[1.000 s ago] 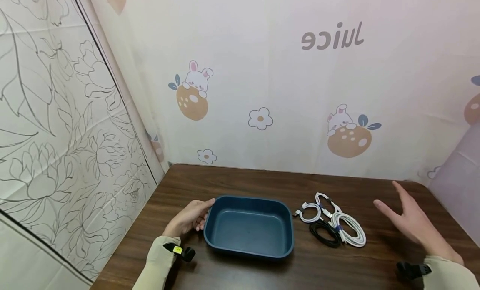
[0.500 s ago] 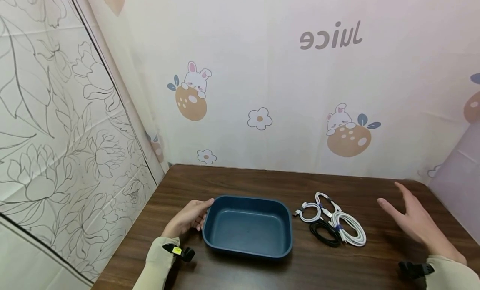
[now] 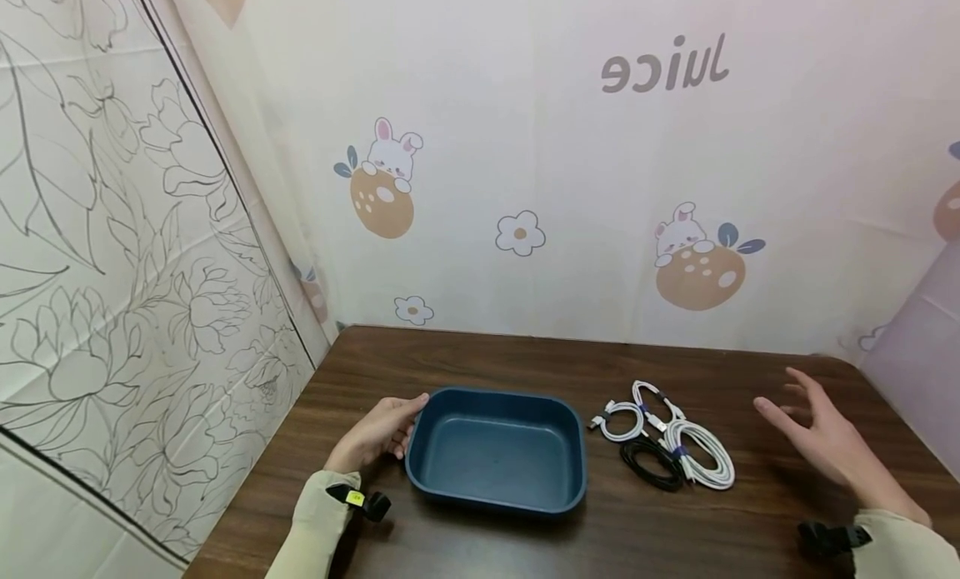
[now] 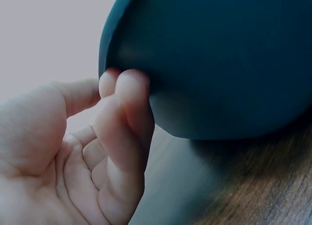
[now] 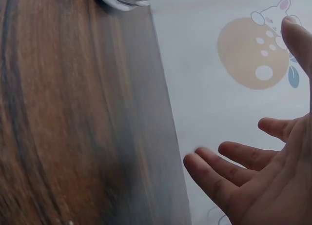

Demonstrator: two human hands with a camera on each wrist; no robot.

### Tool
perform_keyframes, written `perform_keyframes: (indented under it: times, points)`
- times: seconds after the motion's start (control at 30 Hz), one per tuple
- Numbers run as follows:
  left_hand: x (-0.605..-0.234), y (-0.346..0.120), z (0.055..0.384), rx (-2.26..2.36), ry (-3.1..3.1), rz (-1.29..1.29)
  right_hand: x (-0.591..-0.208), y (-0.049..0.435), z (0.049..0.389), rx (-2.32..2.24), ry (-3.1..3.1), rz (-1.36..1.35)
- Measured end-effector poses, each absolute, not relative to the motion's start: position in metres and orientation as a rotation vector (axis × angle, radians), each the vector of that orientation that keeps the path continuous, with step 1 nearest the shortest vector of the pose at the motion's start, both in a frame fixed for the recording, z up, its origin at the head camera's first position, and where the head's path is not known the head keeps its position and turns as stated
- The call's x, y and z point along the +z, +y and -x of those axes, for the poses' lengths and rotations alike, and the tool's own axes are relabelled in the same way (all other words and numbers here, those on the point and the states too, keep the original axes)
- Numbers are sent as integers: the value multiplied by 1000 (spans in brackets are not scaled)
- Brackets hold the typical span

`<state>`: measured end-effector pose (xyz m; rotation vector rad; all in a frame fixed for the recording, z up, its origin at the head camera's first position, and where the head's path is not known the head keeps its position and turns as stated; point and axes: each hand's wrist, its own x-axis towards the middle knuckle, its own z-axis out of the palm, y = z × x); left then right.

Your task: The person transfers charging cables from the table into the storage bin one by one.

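Blue tray (image 3: 497,456), one, pinched by left grip (image 3: 377,436); right grip (image 3: 831,442) spread; four coiled cables (image 3: 657,424).

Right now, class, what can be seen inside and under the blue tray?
Inside the blue tray, only bare floor and walls show. The brown table surrounds it; the spot directly underneath is covered, so anything there is hidden.

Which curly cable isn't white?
The black cable, coiled between the blue tray and the biggest white coil; the others are all white.
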<state>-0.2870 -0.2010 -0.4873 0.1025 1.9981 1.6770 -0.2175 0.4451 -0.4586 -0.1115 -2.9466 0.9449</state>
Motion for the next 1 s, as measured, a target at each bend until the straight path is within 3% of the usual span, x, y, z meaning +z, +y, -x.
perform_keyframes:
  times: [1.0]
  points:
    - [-487,-200,287,1672,2028,-90,-468,440,218,886,-2999,28]
